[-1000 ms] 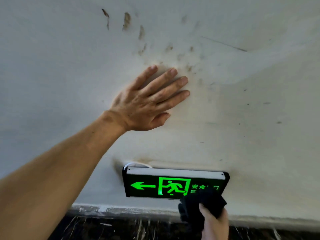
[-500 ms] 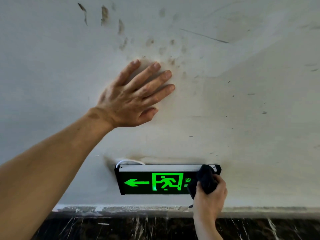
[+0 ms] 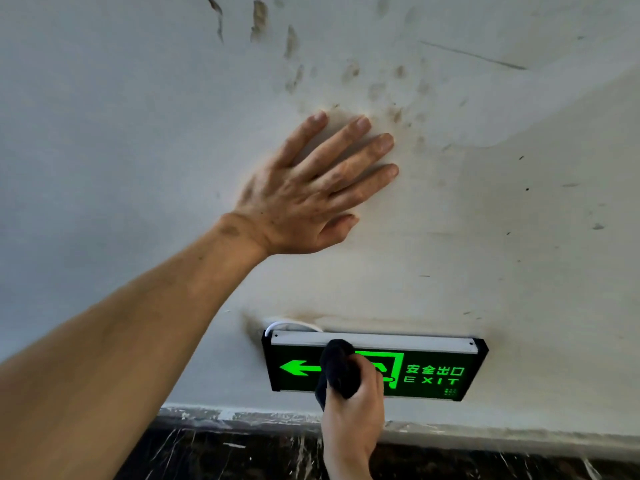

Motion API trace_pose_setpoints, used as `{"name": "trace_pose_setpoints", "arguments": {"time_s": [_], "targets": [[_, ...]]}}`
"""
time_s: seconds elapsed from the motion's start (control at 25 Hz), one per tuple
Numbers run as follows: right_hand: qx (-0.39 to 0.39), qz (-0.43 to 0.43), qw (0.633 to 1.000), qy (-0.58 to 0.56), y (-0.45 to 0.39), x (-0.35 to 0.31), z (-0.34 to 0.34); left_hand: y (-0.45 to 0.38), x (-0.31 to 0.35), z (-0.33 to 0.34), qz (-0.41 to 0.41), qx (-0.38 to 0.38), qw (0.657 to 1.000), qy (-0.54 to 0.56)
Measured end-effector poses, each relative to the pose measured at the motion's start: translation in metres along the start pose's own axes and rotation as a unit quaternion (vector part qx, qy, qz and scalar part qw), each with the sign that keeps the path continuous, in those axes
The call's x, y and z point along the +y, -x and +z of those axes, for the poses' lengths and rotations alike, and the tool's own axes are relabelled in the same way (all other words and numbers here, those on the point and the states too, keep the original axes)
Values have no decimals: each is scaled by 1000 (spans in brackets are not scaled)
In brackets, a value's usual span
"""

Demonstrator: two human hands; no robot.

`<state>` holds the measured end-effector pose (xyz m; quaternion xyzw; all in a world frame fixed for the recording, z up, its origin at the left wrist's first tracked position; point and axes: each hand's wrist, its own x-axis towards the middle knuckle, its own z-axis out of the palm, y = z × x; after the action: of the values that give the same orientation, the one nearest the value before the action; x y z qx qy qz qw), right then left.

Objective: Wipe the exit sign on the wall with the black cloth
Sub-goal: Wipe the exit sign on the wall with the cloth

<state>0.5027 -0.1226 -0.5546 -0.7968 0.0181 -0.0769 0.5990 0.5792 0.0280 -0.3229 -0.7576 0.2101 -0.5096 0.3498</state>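
Observation:
A black exit sign (image 3: 436,374) with a lit green arrow, running figure and the word EXIT is fixed low on the white wall. My right hand (image 3: 356,407) grips a bunched black cloth (image 3: 337,370) and presses it on the sign's face between the arrow and the figure, hiding part of the figure. My left hand (image 3: 308,199) lies flat on the wall well above the sign, fingers spread, holding nothing.
The wall (image 3: 519,237) carries brown smudges and specks above and right of my left hand. A white cable (image 3: 289,323) loops out at the sign's top left corner. A dark marbled skirting (image 3: 225,448) runs along the bottom.
My right hand rose from under the sign's right end onto its face and has slid the cloth leftward, uncovering the EXIT lettering. My left hand has stayed flat on the wall.

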Motion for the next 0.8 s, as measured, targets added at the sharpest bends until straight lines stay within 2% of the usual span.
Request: {"name": "trace_pose_setpoints", "arguments": {"time_s": [0.36, 0.52, 0.68, 0.8], "targets": [[-73, -21, 997, 11, 38, -16, 59, -1, -1, -1, -2, -9, 1000, 28], [-100, 26, 995, 17, 43, 1, 68, 0, -2, -1, -5, -5, 1000, 22], [-90, 80, 993, 12, 39, 18, 61, -1, -2, 0, -3, -6, 1000, 20], [-55, 107, 993, 0, 27, 34, 45, -1, -2, 1, -4, -7, 1000, 13]]}}
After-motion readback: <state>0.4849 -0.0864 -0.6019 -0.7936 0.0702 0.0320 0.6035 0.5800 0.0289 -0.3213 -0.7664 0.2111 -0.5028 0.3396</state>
